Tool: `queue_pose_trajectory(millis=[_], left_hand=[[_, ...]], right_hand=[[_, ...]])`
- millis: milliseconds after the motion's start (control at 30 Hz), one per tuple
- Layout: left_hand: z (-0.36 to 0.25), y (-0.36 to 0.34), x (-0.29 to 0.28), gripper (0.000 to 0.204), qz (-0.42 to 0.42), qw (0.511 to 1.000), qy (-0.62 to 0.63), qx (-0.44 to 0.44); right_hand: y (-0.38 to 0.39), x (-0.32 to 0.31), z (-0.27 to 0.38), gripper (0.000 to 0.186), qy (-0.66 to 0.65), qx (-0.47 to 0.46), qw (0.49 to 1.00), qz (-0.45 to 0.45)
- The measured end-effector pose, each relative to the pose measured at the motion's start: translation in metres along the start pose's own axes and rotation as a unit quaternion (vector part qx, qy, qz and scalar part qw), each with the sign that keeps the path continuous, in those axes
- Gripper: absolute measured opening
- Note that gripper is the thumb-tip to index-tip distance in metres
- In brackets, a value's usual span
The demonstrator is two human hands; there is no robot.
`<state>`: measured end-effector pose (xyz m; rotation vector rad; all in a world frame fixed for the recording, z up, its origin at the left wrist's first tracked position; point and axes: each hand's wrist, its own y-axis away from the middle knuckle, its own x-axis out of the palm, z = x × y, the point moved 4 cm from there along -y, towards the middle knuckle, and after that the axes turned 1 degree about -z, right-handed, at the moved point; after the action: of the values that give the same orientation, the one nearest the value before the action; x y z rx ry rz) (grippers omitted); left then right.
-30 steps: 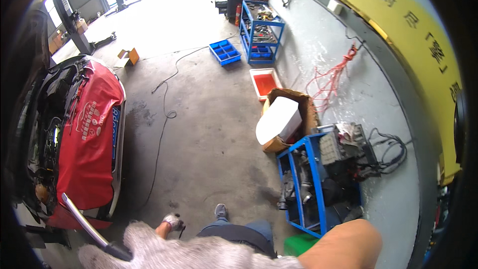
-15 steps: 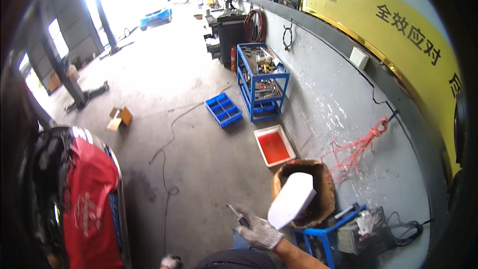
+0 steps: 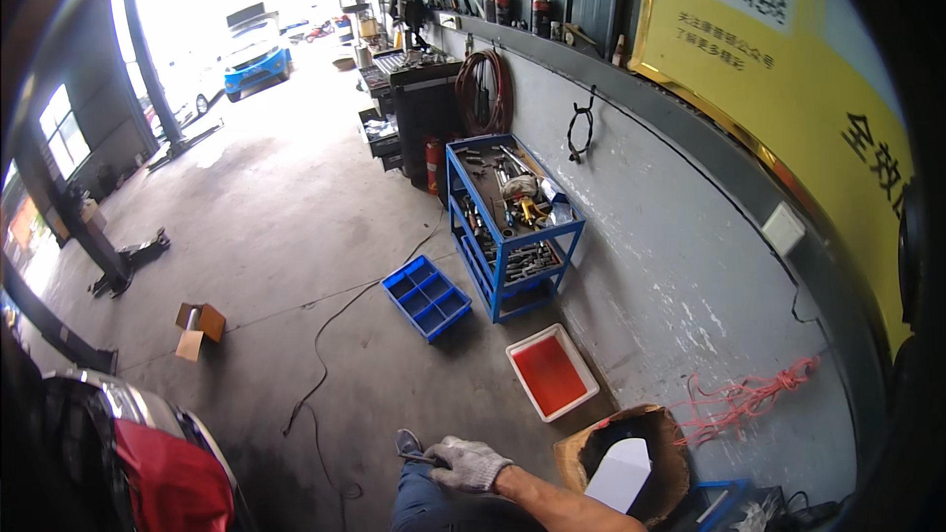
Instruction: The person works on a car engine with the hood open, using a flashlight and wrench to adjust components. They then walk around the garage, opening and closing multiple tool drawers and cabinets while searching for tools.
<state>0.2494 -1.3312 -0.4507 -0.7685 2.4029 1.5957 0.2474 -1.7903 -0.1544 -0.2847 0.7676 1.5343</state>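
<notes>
My right hand (image 3: 469, 464), in a grey-white knit work glove, is low in the middle of the view, above my leg and shoe. Its fingers are closed around a slim hand tool (image 3: 418, 457). A thin, dark part of the tool sticks out to the left; the glove hides the rest, and its exact kind is unclear. To the right of my forearm stands a tall cardboard box (image 3: 673, 473) with a white panel-like piece (image 3: 621, 474) in it. My left hand is out of view.
A blue tool cart (image 3: 500, 266) stands along the wall, near a blue divided bin (image 3: 428, 299) and a white basin (image 3: 512, 360) of red liquid. Cable (image 3: 320, 355) trails across the floor. At left is a car (image 3: 79, 389) with a red cover (image 3: 168, 478); a small open carton (image 3: 202, 320) lies beyond.
The view has swung upward and right, so the floor things sit lower. My right hand is further left, still gripping the tool. A gloved hand at the lower edge has left the view.
</notes>
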Motion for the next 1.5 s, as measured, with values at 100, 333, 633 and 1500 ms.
queue_pose_trajectory(millis=[100,333,633,1500], left_hand=[[-0.026,-0.11,-0.091,0.027,0.033,0.99,-0.118,0.066],[-0.27,-0.276,-0.36,0.032,-0.02,0.981,0.19,-0.016],[-0.527,-0.315,-0.421,0.028,-0.144,0.959,0.244,0.026],[-0.755,-0.298,-0.405,0.025,-0.15,0.953,0.186,-0.187]], right_hand=[[-0.076,-0.029,-0.026,0.034,0.026,0.079,0.996,-0.026],[-0.18,-0.153,-0.091,0.048,-0.139,0.271,0.944,-0.126],[-0.375,-0.419,-0.35,0.073,-0.069,0.365,0.881,-0.294],[-0.578,-0.826,-0.466,0.035,-0.204,0.134,0.851,-0.466]])
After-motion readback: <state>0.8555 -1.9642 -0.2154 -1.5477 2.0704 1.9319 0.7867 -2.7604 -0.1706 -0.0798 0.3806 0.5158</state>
